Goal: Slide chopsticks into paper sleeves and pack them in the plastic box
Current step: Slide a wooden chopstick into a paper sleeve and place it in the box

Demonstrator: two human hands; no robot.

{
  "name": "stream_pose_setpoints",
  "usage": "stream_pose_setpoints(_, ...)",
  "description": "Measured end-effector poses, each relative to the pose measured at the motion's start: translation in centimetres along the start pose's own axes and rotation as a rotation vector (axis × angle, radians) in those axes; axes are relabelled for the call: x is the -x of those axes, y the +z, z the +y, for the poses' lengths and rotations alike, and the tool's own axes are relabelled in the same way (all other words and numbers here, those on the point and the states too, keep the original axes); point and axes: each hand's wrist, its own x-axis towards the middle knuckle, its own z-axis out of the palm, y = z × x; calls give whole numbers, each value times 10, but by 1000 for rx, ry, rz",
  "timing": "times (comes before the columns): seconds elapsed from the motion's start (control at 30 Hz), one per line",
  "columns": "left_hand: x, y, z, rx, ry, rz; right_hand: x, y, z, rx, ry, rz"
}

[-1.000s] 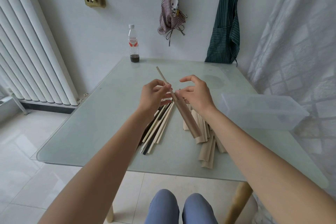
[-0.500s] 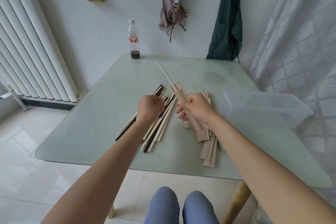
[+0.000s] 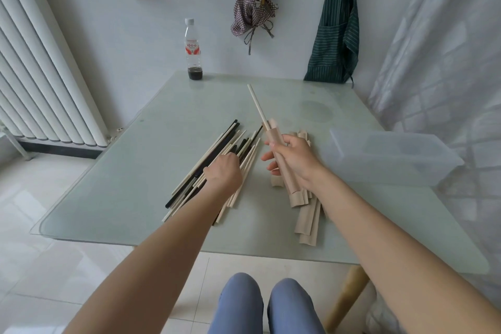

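My right hand (image 3: 294, 160): it holds one brown paper sleeve (image 3: 280, 160). My fingers are curled round it, up off the table.
The sleeve I hold: it is tilted, with the open end pointing away from me. One light chopstick (image 3: 257, 106) sticks out of the top. Most of the stick shows above the sleeve.
My left hand (image 3: 223, 171): it is down on the pile of loose chopsticks (image 3: 217, 160). My fingers are bent over the sticks. I cannot tell if they pinch one or only touch them.
Loose chopsticks: a fanned-out pile of light ones and black ones. They lie flat on the glass table (image 3: 135, 198), left of the middle.
Empty sleeves (image 3: 307, 214): a heap of brown paper sleeves lies on the table under and near my right hand. Some poke out toward me.
Plastic box (image 3: 393, 157): it is clear and sits on the right side of the table, near the sleeves but not touching my hand. I cannot tell what is inside.
Bottle (image 3: 193, 49): it stands at the far edge of the table, well apart from the piles. There is a little dark drink at the bottom.
My knees (image 3: 265, 304): in blue trousers, under the near edge of the table.
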Motion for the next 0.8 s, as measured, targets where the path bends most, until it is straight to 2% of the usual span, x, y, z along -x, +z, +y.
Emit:
stream_pose_setpoints(0.13,2,-4,1,42,-7,-31,-2,-5,3,-3,29,13)
stream_pose_setpoints(0.27,8,-12,5,204,39,0,-4,-8,5,25,37,57)
stream_pose_setpoints(0.4,11,-13,1,367,104,146,-2,-13,2,50,29,159)
stream_pose_setpoints(0.53,15,-20,-2,256,125,337,-4,-23,3,163,10,242)
stream_pose_setpoints(0.67,16,-21,-3,168,294,399,-7,-31,8,288,31,284)
stream_pose_setpoints(0.8,17,-21,-1,87,335,466,-4,-32,9,418,-12,297)
